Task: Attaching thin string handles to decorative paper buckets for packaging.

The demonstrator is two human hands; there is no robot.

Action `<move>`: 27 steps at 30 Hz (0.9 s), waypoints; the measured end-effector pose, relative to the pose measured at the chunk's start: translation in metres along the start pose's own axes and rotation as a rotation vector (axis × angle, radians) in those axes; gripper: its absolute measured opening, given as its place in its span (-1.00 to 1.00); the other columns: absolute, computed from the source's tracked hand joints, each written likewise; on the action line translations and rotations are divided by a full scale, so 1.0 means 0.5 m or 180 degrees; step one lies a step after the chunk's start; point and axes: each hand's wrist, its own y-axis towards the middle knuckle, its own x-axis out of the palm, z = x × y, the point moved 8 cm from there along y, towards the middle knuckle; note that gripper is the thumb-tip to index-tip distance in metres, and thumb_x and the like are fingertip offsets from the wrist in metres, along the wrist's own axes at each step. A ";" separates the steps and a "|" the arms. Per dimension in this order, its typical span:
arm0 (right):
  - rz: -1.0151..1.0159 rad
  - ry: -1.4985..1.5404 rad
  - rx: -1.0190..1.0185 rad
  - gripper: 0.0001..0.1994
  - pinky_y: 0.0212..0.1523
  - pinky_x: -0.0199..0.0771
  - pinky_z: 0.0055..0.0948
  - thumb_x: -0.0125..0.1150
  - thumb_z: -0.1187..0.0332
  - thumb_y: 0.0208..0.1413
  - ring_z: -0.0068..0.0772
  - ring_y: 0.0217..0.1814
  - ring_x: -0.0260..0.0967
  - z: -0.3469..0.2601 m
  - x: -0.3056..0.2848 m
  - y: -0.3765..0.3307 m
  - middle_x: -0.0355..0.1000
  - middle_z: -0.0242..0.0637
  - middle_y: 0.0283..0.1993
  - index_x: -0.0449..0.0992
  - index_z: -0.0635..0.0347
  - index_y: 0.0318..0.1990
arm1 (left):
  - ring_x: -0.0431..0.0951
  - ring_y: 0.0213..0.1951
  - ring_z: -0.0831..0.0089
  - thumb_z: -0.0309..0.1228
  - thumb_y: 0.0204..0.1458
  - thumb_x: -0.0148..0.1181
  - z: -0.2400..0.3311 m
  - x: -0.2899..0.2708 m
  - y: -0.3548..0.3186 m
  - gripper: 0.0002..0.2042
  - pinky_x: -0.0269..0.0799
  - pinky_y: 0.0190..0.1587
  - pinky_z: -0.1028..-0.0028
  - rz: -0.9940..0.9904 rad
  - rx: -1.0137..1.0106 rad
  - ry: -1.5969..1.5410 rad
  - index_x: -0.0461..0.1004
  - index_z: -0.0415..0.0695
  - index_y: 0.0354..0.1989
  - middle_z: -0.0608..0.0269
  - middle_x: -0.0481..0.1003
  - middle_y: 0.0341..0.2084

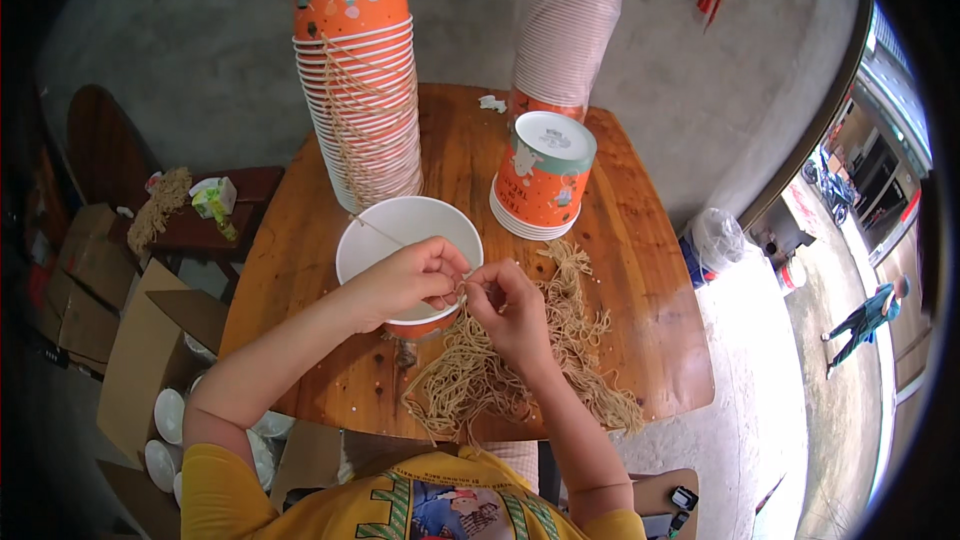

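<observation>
An upright white-lined paper bucket [385,230] with an orange outside stands at the near middle of the table. Over its right rim my left hand [415,280] and my right hand [508,315] meet, fingertips pinched together on a thin tan cord [376,230]. The cord stretches across the bucket's mouth toward the tall stack behind. Just what the fingertips grip is partly hidden by the fingers. Under and beside my right hand lies a loose pile of tan cords [480,370].
A tall stack of nested buckets [365,110] with cords draped down it stands behind. To the right are a short upside-down stack [545,175] and a plastic-wrapped stack [568,30]. An open carton [150,350] of white items sits lower left. A person [868,325] is outside, far right.
</observation>
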 end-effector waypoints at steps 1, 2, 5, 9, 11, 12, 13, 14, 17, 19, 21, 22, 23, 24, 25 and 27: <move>0.0033 0.0006 0.0057 -0.92 -0.45 0.33 -0.54 0.25 0.52 0.07 -0.54 -0.50 0.27 0.004 0.001 0.000 0.33 -0.33 -0.39 0.45 0.25 -0.32 | 0.45 -0.23 0.60 -0.50 0.14 0.08 -0.001 0.002 -0.002 -0.82 0.38 -0.15 0.59 -0.0071 -0.0111 -0.0061 0.37 -0.21 -0.09 0.31 0.46 -0.26; 0.0024 0.0008 0.0047 -0.92 -0.45 0.33 -0.54 0.25 0.52 0.07 -0.54 -0.50 0.27 0.004 0.002 0.000 0.33 -0.33 -0.39 0.45 0.25 -0.32 | 0.45 -0.23 0.60 -0.50 0.14 0.08 0.006 0.002 -0.004 -0.82 0.38 -0.15 0.59 -0.0060 -0.0103 -0.0062 0.37 -0.21 -0.09 0.31 0.46 -0.26; 0.0081 -0.0057 0.0040 -0.92 -0.45 0.33 -0.54 0.25 0.52 0.07 -0.53 -0.50 0.27 0.004 0.002 0.000 0.32 -0.32 -0.41 0.44 0.25 -0.34 | 0.44 -0.24 0.62 -0.49 0.13 0.12 0.009 0.001 -0.009 -0.80 0.37 -0.15 0.60 -0.0083 -0.0270 0.0130 0.38 -0.22 -0.08 0.32 0.45 -0.25; 0.0084 -0.0067 0.0044 -0.91 -0.46 0.33 -0.53 0.26 0.51 0.07 -0.53 -0.50 0.28 0.003 0.003 0.001 0.33 -0.32 -0.40 0.44 0.25 -0.35 | 0.41 -0.28 0.63 -0.50 0.10 0.15 0.004 0.006 -0.008 -0.79 0.36 -0.19 0.61 -0.0207 -0.0277 0.0361 0.39 -0.22 -0.10 0.36 0.44 -0.30; 0.0087 -0.0056 0.0049 -0.90 -0.46 0.33 -0.53 0.26 0.51 0.07 -0.53 -0.49 0.28 0.004 0.003 0.000 0.33 -0.32 -0.40 0.44 0.26 -0.34 | 0.41 -0.30 0.64 -0.51 0.09 0.17 0.000 0.007 -0.005 -0.79 0.36 -0.21 0.62 -0.0204 -0.0260 0.0408 0.39 -0.22 -0.11 0.36 0.43 -0.32; 0.0091 -0.0043 0.0064 -0.90 -0.46 0.33 -0.53 0.27 0.51 0.07 -0.53 -0.49 0.28 0.006 0.002 -0.001 0.33 -0.32 -0.40 0.44 0.26 -0.34 | 0.41 -0.31 0.63 -0.51 0.08 0.16 -0.001 0.006 -0.003 -0.80 0.36 -0.22 0.62 -0.0217 -0.0224 0.0338 0.40 -0.22 -0.13 0.36 0.43 -0.34; 0.0093 -0.0026 0.0084 -0.90 -0.45 0.33 -0.53 0.27 0.50 0.08 -0.54 -0.49 0.29 0.009 0.003 -0.001 0.34 -0.32 -0.39 0.44 0.26 -0.33 | 0.41 -0.31 0.63 -0.52 0.07 0.16 -0.003 0.005 -0.002 -0.81 0.36 -0.23 0.62 -0.0229 -0.0195 0.0265 0.40 -0.22 -0.15 0.37 0.43 -0.35; 0.0092 -0.0025 0.0085 -0.90 -0.45 0.33 -0.53 0.27 0.50 0.08 -0.54 -0.49 0.29 0.008 0.003 -0.002 0.34 -0.32 -0.39 0.44 0.26 -0.33 | 0.41 -0.31 0.63 -0.52 0.07 0.16 -0.005 0.004 -0.001 -0.81 0.36 -0.23 0.62 -0.0229 -0.0196 0.0264 0.40 -0.22 -0.15 0.37 0.43 -0.35; 0.0070 0.0061 0.0163 -0.91 -0.45 0.33 -0.54 0.27 0.50 0.08 -0.56 -0.48 0.29 0.007 0.002 -0.002 0.34 -0.33 -0.39 0.45 0.26 -0.33 | 0.40 -0.31 0.64 -0.52 0.06 0.16 -0.007 -0.003 -0.001 -0.87 0.36 -0.22 0.61 -0.0090 -0.0162 0.0424 0.40 -0.21 -0.22 0.38 0.42 -0.37; 0.0040 0.0097 0.0156 -0.91 -0.45 0.33 -0.55 0.26 0.50 0.07 -0.57 -0.48 0.29 0.007 0.001 -0.003 0.34 -0.33 -0.39 0.45 0.26 -0.33 | 0.39 -0.34 0.65 -0.50 0.08 0.14 0.022 -0.010 -0.004 -0.92 0.36 -0.23 0.60 0.0235 0.0530 0.1363 0.40 -0.19 -0.28 0.41 0.41 -0.41; 0.0007 0.0104 0.0169 -0.92 -0.43 0.31 -0.60 0.25 0.49 0.10 -0.65 -0.47 0.25 0.005 0.001 -0.003 0.33 -0.40 -0.41 0.45 0.25 -0.33 | 0.42 -0.37 0.59 -0.50 0.06 0.14 0.027 -0.007 -0.009 -0.91 0.38 -0.27 0.54 0.0344 0.0672 0.1474 0.40 -0.20 -0.29 0.36 0.42 -0.45; -0.0018 0.0106 0.0187 -0.93 -0.42 0.29 -0.66 0.23 0.48 0.12 -0.74 -0.46 0.22 0.005 0.001 -0.003 0.32 -0.47 -0.42 0.45 0.24 -0.33 | 0.45 -0.41 0.53 -0.50 0.04 0.14 0.034 -0.006 -0.011 -0.91 0.41 -0.31 0.48 0.0442 0.0814 0.1583 0.40 -0.20 -0.30 0.31 0.43 -0.49; -0.0015 0.0104 0.0186 -0.93 -0.42 0.29 -0.66 0.23 0.48 0.12 -0.74 -0.46 0.22 0.006 0.001 -0.003 0.32 -0.47 -0.42 0.45 0.24 -0.33 | 0.45 -0.41 0.53 -0.50 0.04 0.14 0.034 -0.004 -0.013 -0.91 0.41 -0.31 0.48 0.0440 0.0817 0.1584 0.40 -0.20 -0.30 0.31 0.43 -0.49; -0.0020 0.0083 0.0112 -0.93 -0.43 0.28 -0.65 0.24 0.48 0.12 -0.74 -0.47 0.21 0.004 0.003 -0.003 0.31 -0.48 -0.43 0.45 0.23 -0.33 | 0.45 -0.42 0.52 -0.50 0.04 0.14 0.041 -0.002 -0.018 -0.91 0.40 -0.32 0.47 0.0509 0.0914 0.1700 0.39 -0.20 -0.31 0.29 0.43 -0.50; -0.0024 0.0061 0.0042 -0.93 -0.44 0.27 -0.63 0.24 0.48 0.11 -0.74 -0.47 0.19 0.003 0.004 -0.002 0.30 -0.49 -0.44 0.45 0.23 -0.33 | 0.45 -0.43 0.51 -0.50 0.03 0.14 0.052 0.001 -0.021 -0.90 0.40 -0.34 0.47 0.0575 0.1010 0.1815 0.37 -0.20 -0.32 0.28 0.43 -0.51; 0.0031 -0.0047 -0.0018 -0.92 -0.44 0.26 -0.62 0.25 0.48 0.10 -0.71 -0.48 0.19 -0.004 0.001 -0.004 0.29 -0.48 -0.45 0.46 0.22 -0.33 | 0.44 -0.44 0.50 -0.50 0.03 0.15 0.063 0.010 -0.030 -0.90 0.39 -0.34 0.47 0.0623 0.0823 0.1988 0.36 -0.21 -0.33 0.28 0.42 -0.52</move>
